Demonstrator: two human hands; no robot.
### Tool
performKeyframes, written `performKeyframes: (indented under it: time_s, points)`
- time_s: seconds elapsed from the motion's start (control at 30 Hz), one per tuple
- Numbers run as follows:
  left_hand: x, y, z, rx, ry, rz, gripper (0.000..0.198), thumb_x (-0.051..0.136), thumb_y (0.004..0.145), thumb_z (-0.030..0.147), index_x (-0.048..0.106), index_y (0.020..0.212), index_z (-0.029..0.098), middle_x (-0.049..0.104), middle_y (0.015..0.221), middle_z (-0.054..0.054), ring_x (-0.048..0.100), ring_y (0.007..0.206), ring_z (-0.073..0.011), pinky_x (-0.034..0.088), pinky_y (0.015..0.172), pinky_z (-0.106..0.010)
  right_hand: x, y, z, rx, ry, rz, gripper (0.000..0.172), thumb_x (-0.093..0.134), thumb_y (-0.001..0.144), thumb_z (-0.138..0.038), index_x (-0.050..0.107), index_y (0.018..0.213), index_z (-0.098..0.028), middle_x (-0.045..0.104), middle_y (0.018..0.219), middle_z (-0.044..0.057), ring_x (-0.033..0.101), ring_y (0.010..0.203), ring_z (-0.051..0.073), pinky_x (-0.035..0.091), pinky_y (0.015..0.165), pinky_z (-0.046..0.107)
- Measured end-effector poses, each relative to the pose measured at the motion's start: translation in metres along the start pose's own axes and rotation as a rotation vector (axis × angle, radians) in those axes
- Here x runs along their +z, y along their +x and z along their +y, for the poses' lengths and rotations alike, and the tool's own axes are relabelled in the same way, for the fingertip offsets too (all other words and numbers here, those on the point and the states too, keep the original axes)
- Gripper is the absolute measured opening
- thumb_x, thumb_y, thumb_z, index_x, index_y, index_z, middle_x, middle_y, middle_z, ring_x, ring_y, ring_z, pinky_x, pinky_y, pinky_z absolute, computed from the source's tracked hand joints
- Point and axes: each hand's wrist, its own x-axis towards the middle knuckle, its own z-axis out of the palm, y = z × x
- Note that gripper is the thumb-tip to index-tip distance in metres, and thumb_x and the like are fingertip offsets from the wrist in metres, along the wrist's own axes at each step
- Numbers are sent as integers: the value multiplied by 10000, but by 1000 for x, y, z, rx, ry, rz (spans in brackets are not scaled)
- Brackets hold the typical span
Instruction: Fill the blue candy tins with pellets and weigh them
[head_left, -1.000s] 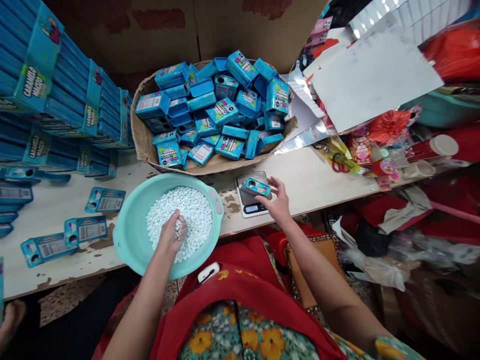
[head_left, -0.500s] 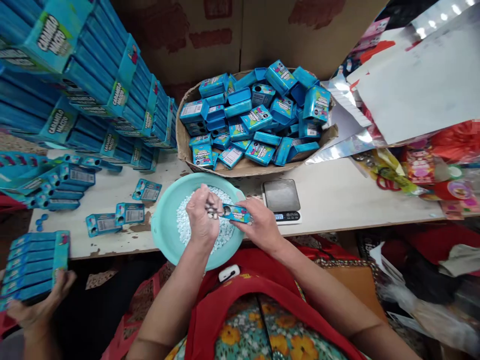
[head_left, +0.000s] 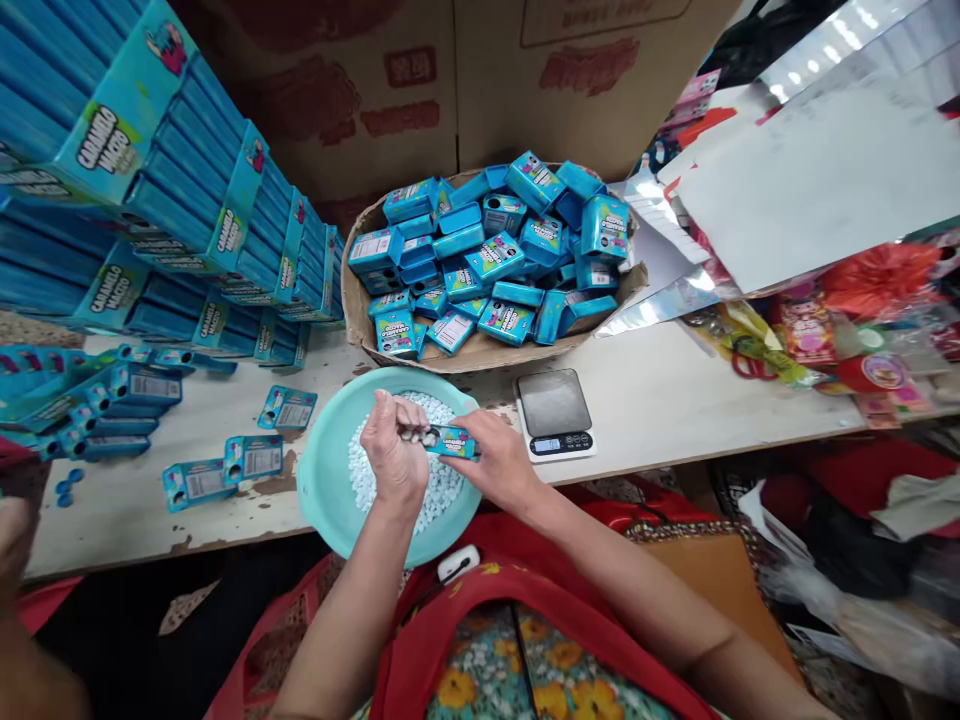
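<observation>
Over a turquoise basin (head_left: 319, 500) of small white candies (head_left: 442, 492), my right hand (head_left: 499, 460) grips a small blue candy box (head_left: 452, 441). The box lies sideways, its round opening toward my left hand (head_left: 397, 450). My left hand is curled around some white candies, held against that opening. Behind the basin, a low cardboard tray (head_left: 480, 362) holds many blue boxes, several with open flaps. A small scale (head_left: 556, 405) with a lit display sits right of the basin.
Tall stacks of packed blue boxes (head_left: 217, 200) rise at the left. Loose boxes (head_left: 262, 458) and blue caps (head_left: 66, 488) lie on the worn white table (head_left: 660, 400). A co-worker's hand (head_left: 15, 540) shows at the left edge. Red scissors (head_left: 752, 367) and colourful packets lie right.
The view has shifted slightly. My hands still hold the box and candies together over the basin. The co-worker's pack of boxes has gone out of view at the left.
</observation>
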Motion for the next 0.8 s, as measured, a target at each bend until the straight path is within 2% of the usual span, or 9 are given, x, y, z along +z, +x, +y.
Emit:
performKeyframes:
  time_s: [0.17, 0.23, 0.3, 0.4, 0.47, 0.53, 0.63, 0.73, 0.8]
  points:
    - [1, 9, 1, -57, 68, 12, 472, 555, 840, 487, 342, 555, 177, 286, 521, 54, 253, 422, -56, 204, 403, -202, -2, 5, 1, 36, 33, -3, 375, 783, 696, -310, 610, 1014, -210, 638, 939, 69, 594, 902, 257, 486, 764, 375]
    - [-12, 13, 1, -78, 150, -3, 479, 524, 846, 511, 330, 553, 185, 284, 513, 51, 239, 413, -66, 199, 401, -205, -9, 4, 4, 58, 87, 19, 372, 775, 704, -327, 611, 1023, -224, 638, 929, 59, 599, 887, 246, 491, 757, 367]
    - [-35, 18, 0, -98, 385, -74, 423, 584, 813, 466, 398, 551, 190, 379, 526, 24, 345, 453, -95, 266, 432, -209, -21, 0, 12, 92, 166, 73, 352, 754, 728, -340, 611, 1032, -235, 641, 935, 49, 606, 879, 229, 499, 756, 353]
    - [-68, 27, 1, -80, 836, -193, 186, 775, 628, 277, 608, 666, 206, 599, 747, -52, 557, 780, -214, 403, 596, -236, -45, -15, 34, 192, 229, 196, 323, 716, 761, -359, 610, 1044, -244, 645, 972, 45, 615, 881, 214, 509, 770, 345]
    - [-74, 39, 5, 4, 966, -212, 252, 797, 584, 230, 673, 803, 232, 636, 905, -74, 545, 971, -270, 429, 724, -262, -58, -26, 57, 284, 184, 295, 331, 704, 760, -400, 611, 1036, -243, 646, 968, 47, 622, 860, 218, 515, 762, 352]
    - [-59, 62, 10, 124, 1019, -207, 280, 756, 651, 294, 667, 913, 252, 634, 983, -79, 527, 1048, -287, 420, 828, -290, -64, -35, 84, 354, 109, 375, 346, 693, 752, -447, 615, 1015, -236, 645, 944, 48, 622, 844, 225, 514, 762, 366]
    - [-13, 117, 4, 226, 1274, -224, 429, 693, 716, 421, 587, 1086, 231, 615, 1093, -130, 490, 1155, -341, 387, 926, -374, -63, -40, 123, 401, 40, 434, 358, 664, 757, -488, 613, 998, -228, 638, 920, 44, 615, 848, 229, 508, 771, 382]
    - [26, 179, -21, 33, 1715, -279, 758, 757, 632, 448, 462, 1258, 138, 536, 1211, -275, 440, 1202, -459, 347, 941, -533, -58, -41, 145, 395, 11, 452, 420, 653, 767, -497, 581, 1067, -213, 625, 981, 66, 602, 912, 240, 501, 814, 415]
    - [37, 207, -39, -125, 1884, -262, 932, 821, 541, 398, 400, 1319, 105, 393, 1330, -354, 374, 1239, -516, 314, 939, -603, -59, -44, 146, 354, -44, 484, 547, 675, 754, -487, 516, 1192, -200, 577, 1146, 114, 549, 1072, 274, 467, 903, 469]
